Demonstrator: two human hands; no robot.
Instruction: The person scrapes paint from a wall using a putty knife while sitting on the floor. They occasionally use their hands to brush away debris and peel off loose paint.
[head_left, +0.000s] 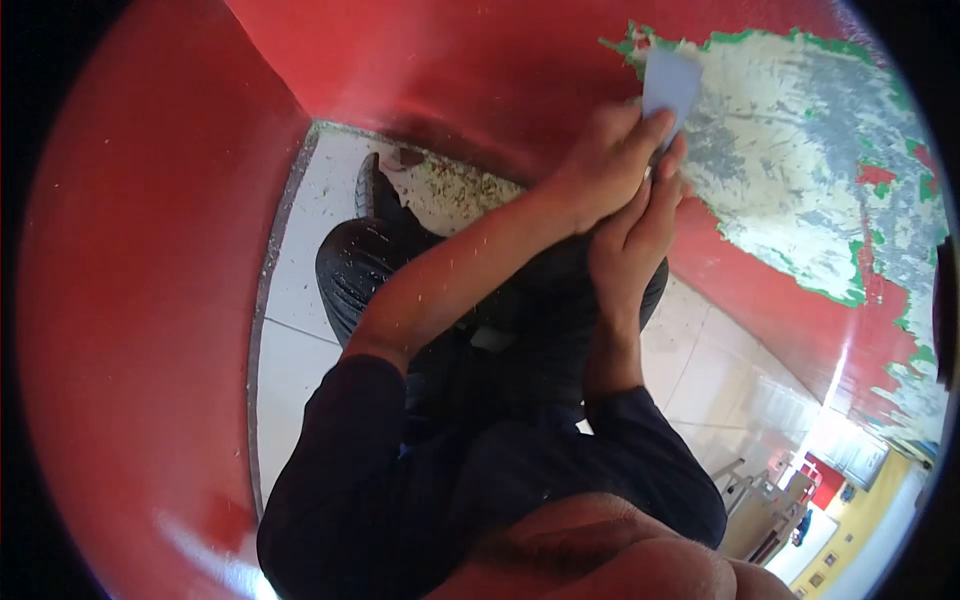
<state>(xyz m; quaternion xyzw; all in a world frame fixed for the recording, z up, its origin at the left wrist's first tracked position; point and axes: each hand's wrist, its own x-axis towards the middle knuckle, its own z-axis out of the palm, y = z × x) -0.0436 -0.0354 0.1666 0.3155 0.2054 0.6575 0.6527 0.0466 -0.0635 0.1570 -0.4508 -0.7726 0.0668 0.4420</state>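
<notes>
A putty knife with a broad, pale blade (672, 82) is held against the wall at the edge of a stripped patch (790, 130). My left hand (608, 165) grips it near the blade, the thumb lying along the blade's base. Lower down, my right hand (640, 235) is closed around the handle, which the fingers mostly hide. Bare whitish and grey plaster shows in the patch, bordered by ragged green and red paint. Both hands are close together, slightly blurred.
Red walls (140, 280) meet in a corner ahead on the left. Paint chips (465, 190) litter the tiled floor (300, 290) at the wall's foot, near my shoe (368, 185). My bent knees are below my arms. Wooden furniture (765, 510) stands far off at lower right.
</notes>
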